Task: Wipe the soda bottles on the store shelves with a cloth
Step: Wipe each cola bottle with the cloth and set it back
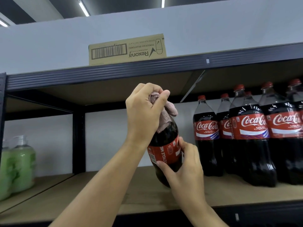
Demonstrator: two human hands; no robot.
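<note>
A dark cola bottle with a red label is held tilted a little above the wooden shelf. My left hand grips a pinkish cloth wrapped over the bottle's neck and cap, which are hidden. My right hand holds the bottle's lower body at the label, thumb in front. Several more cola bottles with red caps stand upright in rows on the same shelf to the right.
Green bottles stand on the neighbouring shelf section at the far left. A black upright post divides the sections. A cardboard box sits on the top shelf above, whose dark front beam hangs over the hands.
</note>
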